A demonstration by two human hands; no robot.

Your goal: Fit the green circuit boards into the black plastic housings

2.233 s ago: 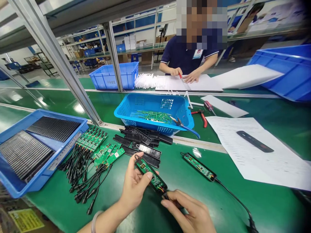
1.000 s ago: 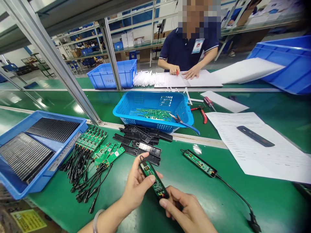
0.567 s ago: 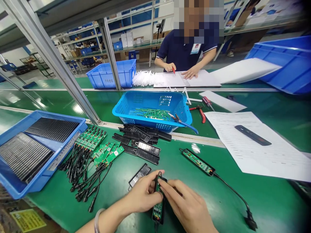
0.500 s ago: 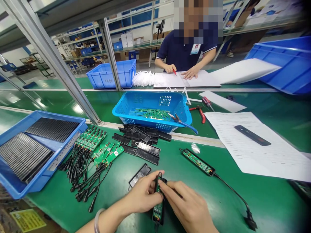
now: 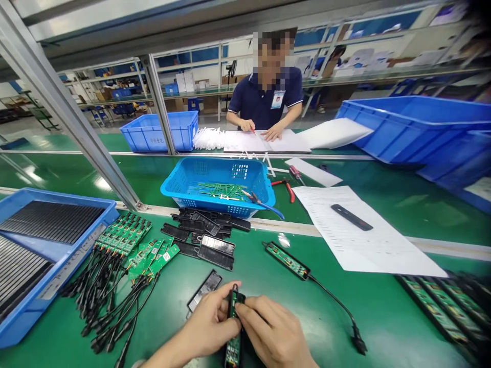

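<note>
Near the bottom middle, my left hand (image 5: 213,323) is closed around a narrow black case with a green circuit board (image 5: 233,349) in it, thumb lying across the board. My right hand (image 5: 273,327) presses its fingertips on the upper right side of the same case; whether they pinch a small part there is hidden. Just left of my hands lies a black case half (image 5: 205,290). To the right, another case with a board (image 5: 288,259) rests on the green table, its black cable (image 5: 337,298) ending in a plug.
Cabled circuit boards (image 5: 125,234) lie left, beside a blue tray (image 5: 109,204) of black parts. Black case pieces (image 5: 217,251) are piled before a blue basket (image 5: 174,179). Right are printed sheets (image 5: 360,250) and filled cases (image 5: 441,306). Across the bench a co-worker (image 5: 245,105) holds a red tool.
The view has shifted to the right and tilted up, so more filled cases show at the right. My hands keep nearly the same hold on the case.
</note>
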